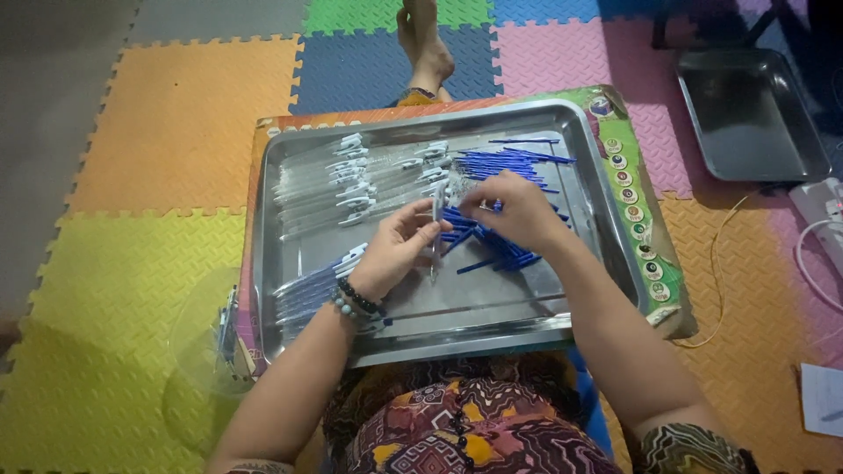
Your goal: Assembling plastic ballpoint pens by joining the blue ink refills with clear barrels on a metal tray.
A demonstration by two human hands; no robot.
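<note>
I see my left hand (397,250) with its grip pinched around a clear pen barrel (435,230), held upright over the steel tray (492,307) on my lap. My right hand (518,211) has its grip narrow at the barrel's top, fingertips touching it, above the blue refills (492,246). Empty clear barrels (342,180) lie at the tray's far left, assembled pens (312,285) near my left wrist.

Bare tray (492,303) floor lies open along the near edge. Clear barrels (325,189) crowd the far left, blue refills (505,162) the far middle; the right strip seems free.
</note>
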